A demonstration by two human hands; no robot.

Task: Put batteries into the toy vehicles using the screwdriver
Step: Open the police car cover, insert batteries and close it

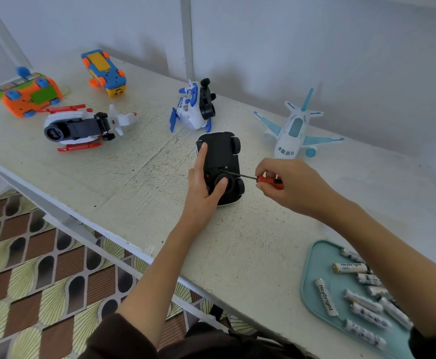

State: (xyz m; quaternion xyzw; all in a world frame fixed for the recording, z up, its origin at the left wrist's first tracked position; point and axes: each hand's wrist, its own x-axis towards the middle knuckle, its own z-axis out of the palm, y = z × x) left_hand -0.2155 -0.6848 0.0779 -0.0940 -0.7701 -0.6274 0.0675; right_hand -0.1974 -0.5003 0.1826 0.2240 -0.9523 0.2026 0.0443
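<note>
The step in hand seems to be the screw of the battery cover on the black car (222,156), which lies upside down on the surface (139,182), about the middle of it; the left hand (204,182) holds it steady, the index finger stretched along the left side and the thumb pressed on the round part of the underside. The right hand (289,185) has its grip closed round the red handle of the screwdriver (260,179); the thin shaft goes to the left and its tip meets the car body near a small screw hole — whether it sits in the screw head I cannot tell.

The next move, as I judge, asks for turning with a light push along the shaft, while the left hand keeps the car from sliding; after that the cover must come off and batteries (325,296) be taken from the teal tray (312,257), which lies near the front edge at the right, partly under the right forearm.

For room — the plane (293,133) stands just behind the right hand, the blue helicopter (191,107) just behind the car; the red helicopter (82,126) and the two coloured cars (29,94) lie well apart to the left. The front edge is near the left forearm; beside the car, to the left, the surface is free.
</note>
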